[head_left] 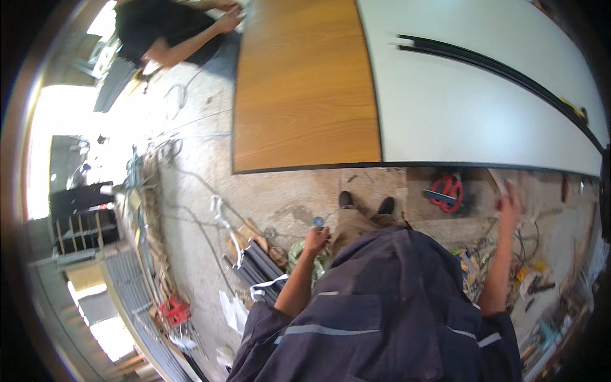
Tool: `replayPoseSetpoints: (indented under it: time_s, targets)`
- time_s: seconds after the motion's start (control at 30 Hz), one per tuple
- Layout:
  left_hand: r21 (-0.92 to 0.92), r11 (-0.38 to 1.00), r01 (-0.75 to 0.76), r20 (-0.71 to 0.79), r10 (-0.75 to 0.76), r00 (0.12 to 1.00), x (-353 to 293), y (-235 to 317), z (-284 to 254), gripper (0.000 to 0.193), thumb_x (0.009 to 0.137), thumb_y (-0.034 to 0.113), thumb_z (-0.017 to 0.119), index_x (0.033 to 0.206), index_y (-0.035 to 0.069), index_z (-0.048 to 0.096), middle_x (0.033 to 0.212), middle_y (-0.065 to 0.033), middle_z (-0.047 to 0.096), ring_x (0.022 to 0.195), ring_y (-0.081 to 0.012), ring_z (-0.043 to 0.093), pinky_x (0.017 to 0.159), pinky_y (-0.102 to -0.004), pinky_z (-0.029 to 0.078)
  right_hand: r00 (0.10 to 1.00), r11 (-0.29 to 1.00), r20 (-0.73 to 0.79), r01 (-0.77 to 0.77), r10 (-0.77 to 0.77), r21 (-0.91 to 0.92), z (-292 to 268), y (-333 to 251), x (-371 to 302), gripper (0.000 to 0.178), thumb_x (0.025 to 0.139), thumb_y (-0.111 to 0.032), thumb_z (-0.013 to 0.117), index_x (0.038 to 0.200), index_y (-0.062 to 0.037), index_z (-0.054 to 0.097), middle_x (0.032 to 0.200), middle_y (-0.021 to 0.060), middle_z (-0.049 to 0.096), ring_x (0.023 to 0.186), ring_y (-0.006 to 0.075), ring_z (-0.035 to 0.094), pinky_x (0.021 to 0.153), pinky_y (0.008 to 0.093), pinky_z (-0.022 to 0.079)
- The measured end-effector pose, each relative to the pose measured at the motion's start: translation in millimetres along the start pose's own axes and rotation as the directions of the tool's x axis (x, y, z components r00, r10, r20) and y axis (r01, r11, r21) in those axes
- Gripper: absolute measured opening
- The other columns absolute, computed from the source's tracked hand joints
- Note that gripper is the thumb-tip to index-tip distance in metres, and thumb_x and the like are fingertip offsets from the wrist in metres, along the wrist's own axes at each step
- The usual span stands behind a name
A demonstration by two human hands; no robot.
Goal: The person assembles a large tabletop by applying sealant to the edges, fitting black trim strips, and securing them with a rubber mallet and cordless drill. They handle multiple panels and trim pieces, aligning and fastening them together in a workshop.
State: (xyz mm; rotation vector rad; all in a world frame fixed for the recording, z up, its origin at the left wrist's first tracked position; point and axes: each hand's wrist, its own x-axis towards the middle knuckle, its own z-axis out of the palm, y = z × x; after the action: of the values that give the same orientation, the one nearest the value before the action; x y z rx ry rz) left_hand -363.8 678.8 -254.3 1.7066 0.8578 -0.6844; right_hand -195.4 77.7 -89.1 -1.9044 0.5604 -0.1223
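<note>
My left hand [316, 240] is low in front of me, its fingers closed round a small object with a round blue end [318, 221]; its kind is too small to make out. To the right, my right hand [509, 202] is raised near the front edge of the work surface. Motion smears its fingers, and nothing can be made out in them. Beyond my hands lie a wood-grain panel [305, 89] and, adjoining it on the right, a white panel [445, 114]. Long black strips [484, 60] rest across the white one.
A co-worker in a dark shirt [159, 28] is at the far left, hands together beside the wood-grain panel. Under the front edge is a red coiled thing [450, 194]. Dark bars [258, 264] lie bundled by my left arm. Cables and clutter [534, 280] cover the right floor.
</note>
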Motion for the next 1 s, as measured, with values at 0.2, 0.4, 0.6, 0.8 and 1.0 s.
replayPoseSetpoints:
  time_s: [0.2,0.4,0.6,0.8,1.0]
  targets:
    - [0.013,0.997,-0.073,-0.076,0.074,0.994,-1,43,-6,0.042,0.099,0.036,0.057,0.102,-0.004,0.067,0.085,-0.0115,0.073,0.066,-0.0199,0.068,0.06,-0.0336,0.054,0.946,0.567,0.141,0.289,-0.29,-0.772,-66,122,24,0.056,0.092,-0.004,0.055,0.148,-0.0062,0.046,0.151,0.0135,0.047,0.12,0.0325,0.06,0.094,0.0393,0.05]
    - [-0.622,0.708,-0.334,-0.385,0.096,0.918,-5,84,-101,0.042,0.101,0.037,0.057,0.112,-0.003,0.064,0.097,-0.0169,0.072,0.08,-0.0246,0.07,0.07,-0.0367,0.057,0.986,0.633,0.055,-0.059,0.159,-0.772,-35,55,-23,0.058,0.091,-0.005,0.056,0.148,-0.0023,0.044,0.152,0.0172,0.046,0.141,0.035,0.042,0.107,0.0416,0.04]
    - [-0.593,0.619,-0.515,-0.459,0.265,0.848,-27,169,-223,0.063,0.104,0.048,0.048,0.134,-0.007,0.049,0.123,-0.0224,0.062,0.104,-0.0303,0.065,0.092,-0.0412,0.054,0.917,0.804,-0.013,-0.357,0.399,-0.475,-31,39,-52,0.057,0.094,-0.015,0.059,0.148,-0.0018,0.045,0.123,0.0192,0.065,0.072,0.0217,0.066,0.063,0.0381,0.051]
    - [-0.618,0.675,-0.404,-0.038,0.487,0.873,-15,202,-272,0.06,0.104,0.043,0.05,0.133,-0.01,0.05,0.121,-0.0206,0.063,0.104,-0.0278,0.066,0.094,-0.0385,0.054,0.886,0.913,-0.236,-0.408,0.4,0.013,-7,78,-122,0.051,0.099,-0.02,0.055,0.146,0.0001,0.047,0.073,0.0075,0.062,0.053,0.0122,0.055,0.046,0.0311,0.038]
    - [-0.458,0.826,-0.33,0.158,0.44,0.884,-1,226,-294,0.061,0.101,0.038,0.058,0.129,-0.015,0.05,0.117,-0.0224,0.062,0.104,-0.0288,0.065,0.093,-0.0396,0.056,0.763,0.77,-0.12,-0.638,0.635,0.021,40,127,-229,0.061,0.096,-0.028,0.065,0.147,-0.0007,0.045,0.109,0.0169,0.067,0.066,0.0174,0.062,0.054,0.0316,0.048]
